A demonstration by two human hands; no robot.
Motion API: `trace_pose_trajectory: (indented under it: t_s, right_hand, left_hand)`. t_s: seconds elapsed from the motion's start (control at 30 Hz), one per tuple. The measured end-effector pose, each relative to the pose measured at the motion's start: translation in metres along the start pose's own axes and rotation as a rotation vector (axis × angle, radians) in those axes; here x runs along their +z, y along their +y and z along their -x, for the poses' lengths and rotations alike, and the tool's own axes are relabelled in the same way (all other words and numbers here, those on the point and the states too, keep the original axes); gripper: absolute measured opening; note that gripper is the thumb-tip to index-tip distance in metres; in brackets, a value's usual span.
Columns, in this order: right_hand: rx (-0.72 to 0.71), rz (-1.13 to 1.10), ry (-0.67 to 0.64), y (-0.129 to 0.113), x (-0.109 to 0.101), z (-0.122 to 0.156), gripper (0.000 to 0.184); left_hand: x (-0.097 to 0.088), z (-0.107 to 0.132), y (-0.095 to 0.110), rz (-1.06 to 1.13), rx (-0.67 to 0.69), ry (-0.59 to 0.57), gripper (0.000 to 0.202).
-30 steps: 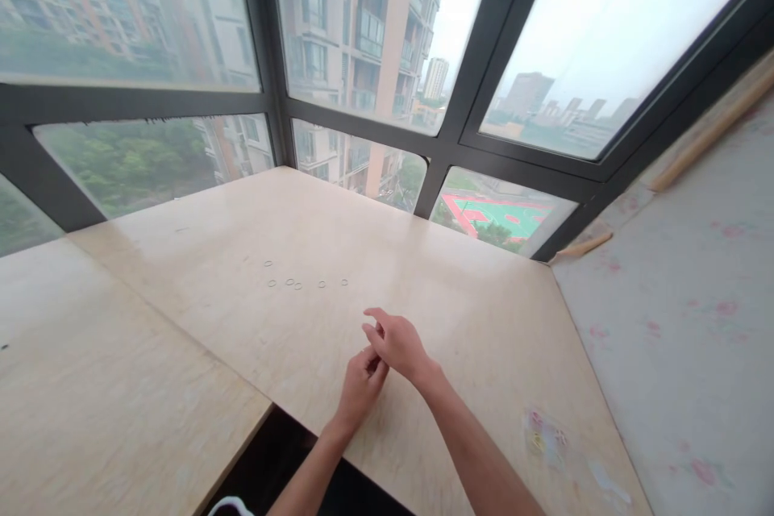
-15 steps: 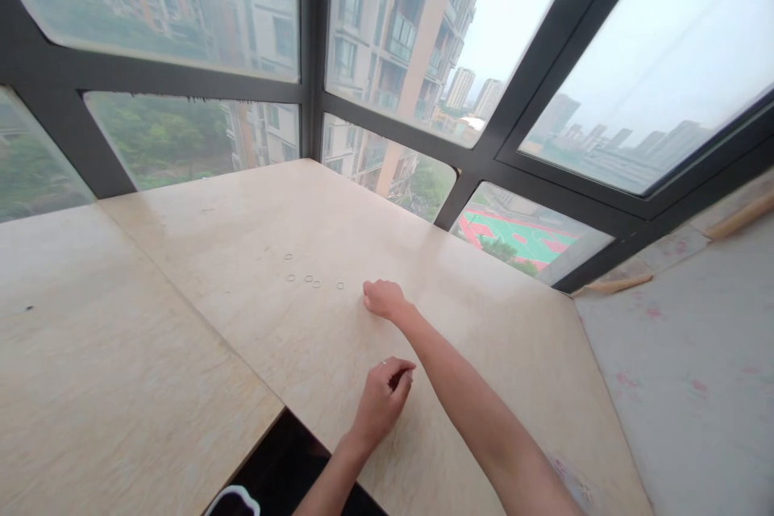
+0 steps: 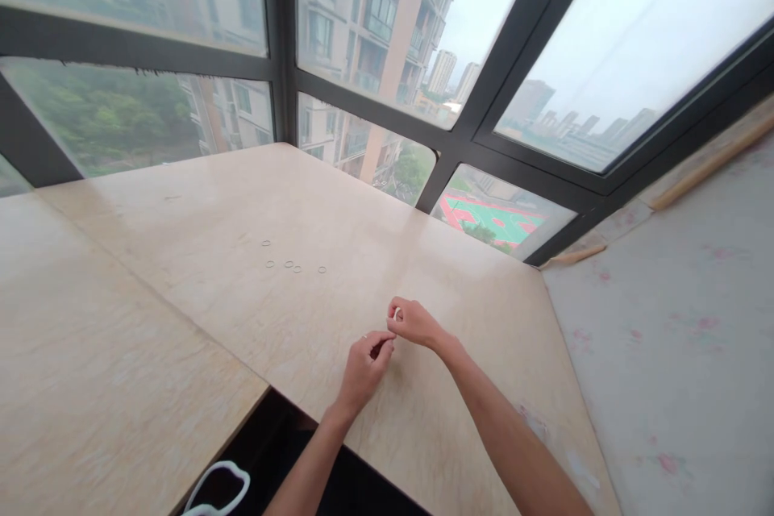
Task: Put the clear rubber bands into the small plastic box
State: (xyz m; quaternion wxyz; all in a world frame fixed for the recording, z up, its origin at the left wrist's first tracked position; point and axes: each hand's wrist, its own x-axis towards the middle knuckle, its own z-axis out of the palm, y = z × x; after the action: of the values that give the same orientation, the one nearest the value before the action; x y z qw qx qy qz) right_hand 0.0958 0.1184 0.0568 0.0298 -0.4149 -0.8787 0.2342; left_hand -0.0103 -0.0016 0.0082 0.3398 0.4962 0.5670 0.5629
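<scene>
My right hand hovers low over the pale wooden table, thumb and forefinger pinched on a small clear ring. My left hand is just below and left of it, almost touching. Its fingers are pinched too, with a tiny glint at the fingertips that I cannot identify. Several more small clear rings lie in a loose row on the table, farther away and to the left of both hands.
Dark-framed windows close off the table's far edges. A wall with faint flower print rises on the right. A dark cut-out opens at the near edge, with a white curved object below. A clear plastic scrap lies near my right forearm.
My right hand reached out to the right end of the ring row, then drew back to my left hand. The ring at that end is gone from the table.
</scene>
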Motion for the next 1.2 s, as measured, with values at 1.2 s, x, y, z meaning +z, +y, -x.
trace_pose_trajectory:
  t_s: [1.2]
  right_hand:
    - [0.749, -0.441, 0.982, 0.095, 0.034, 0.311, 0.036]
  left_hand:
    - [0.003, 0.004, 0.015, -0.273, -0.179, 0.003, 0.04]
